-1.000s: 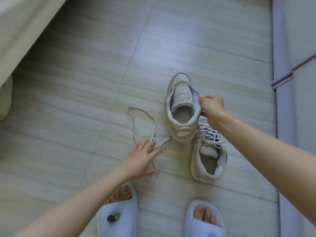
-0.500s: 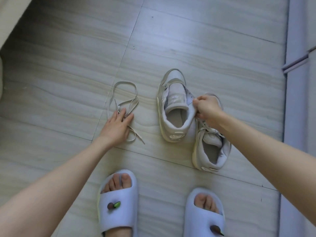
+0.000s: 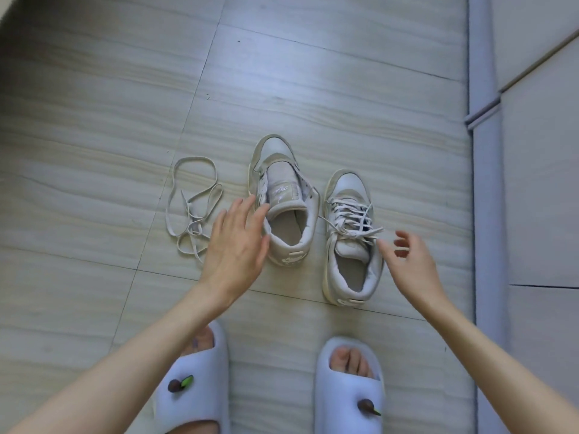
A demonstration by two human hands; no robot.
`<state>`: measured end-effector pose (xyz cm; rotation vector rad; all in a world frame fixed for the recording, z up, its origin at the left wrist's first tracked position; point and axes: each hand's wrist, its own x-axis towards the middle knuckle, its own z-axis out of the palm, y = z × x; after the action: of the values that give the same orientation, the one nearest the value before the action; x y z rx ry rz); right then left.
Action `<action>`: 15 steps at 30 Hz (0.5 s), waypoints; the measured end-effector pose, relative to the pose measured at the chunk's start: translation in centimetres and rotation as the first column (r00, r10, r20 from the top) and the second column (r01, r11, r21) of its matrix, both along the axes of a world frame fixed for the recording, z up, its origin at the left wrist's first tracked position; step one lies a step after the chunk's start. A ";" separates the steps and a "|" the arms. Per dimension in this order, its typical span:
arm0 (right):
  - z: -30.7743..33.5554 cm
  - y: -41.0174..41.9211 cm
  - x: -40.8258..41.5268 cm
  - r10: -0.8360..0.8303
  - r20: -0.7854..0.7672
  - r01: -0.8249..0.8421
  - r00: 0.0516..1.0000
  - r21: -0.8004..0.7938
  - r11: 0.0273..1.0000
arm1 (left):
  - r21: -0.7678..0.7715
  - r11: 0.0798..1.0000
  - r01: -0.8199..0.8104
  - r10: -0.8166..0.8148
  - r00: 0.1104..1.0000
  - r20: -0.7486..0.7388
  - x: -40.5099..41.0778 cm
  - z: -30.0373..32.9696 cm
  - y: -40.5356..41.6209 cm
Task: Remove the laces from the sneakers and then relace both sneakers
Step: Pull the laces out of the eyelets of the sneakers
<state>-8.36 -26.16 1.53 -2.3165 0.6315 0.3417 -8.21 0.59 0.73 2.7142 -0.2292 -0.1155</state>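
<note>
Pale floor tiles [image 3: 94,120] carry two sneakers between the hands: an unlaced sneaker [image 3: 283,205] just beside the left hand [image 3: 233,245], a laced sneaker [image 3: 352,239] by the right hand [image 3: 410,266]. Both hands hover with fingers spread, gripping nothing; the loose lace [image 3: 191,202] lies just left of the left hand.

A home, by the look of it: a pale wood-grain tiled floor [image 3: 94,120], soft indoor slippers [image 3: 194,389] on bare feet, worn sneakers [image 3: 347,245] on the floor, and white cabinet panels [image 3: 539,183] along the right.
</note>
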 end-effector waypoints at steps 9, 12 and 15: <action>-4.1 1.6 -0.5 0.043 -0.090 -0.040 0.995 0.040 0.998 | 0.056 0.965 0.255 -0.247 0.962 -0.113 -0.1 -1.1 -1.5; -4.4 1.3 -0.2 0.058 -0.088 -0.059 0.994 -0.013 0.998 | 0.161 0.963 0.214 -0.207 0.977 -0.058 0.2 -1.2 -1.2; -3.9 1.2 0.0 0.029 -0.090 -0.032 0.996 -0.033 0.999 | 0.240 0.931 0.276 -0.214 0.943 -0.253 0.4 -0.5 -1.5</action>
<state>-8.38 -25.01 -2.34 -2.3557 0.6509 0.4538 -7.83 -0.88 0.22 2.8991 -0.5227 -0.5612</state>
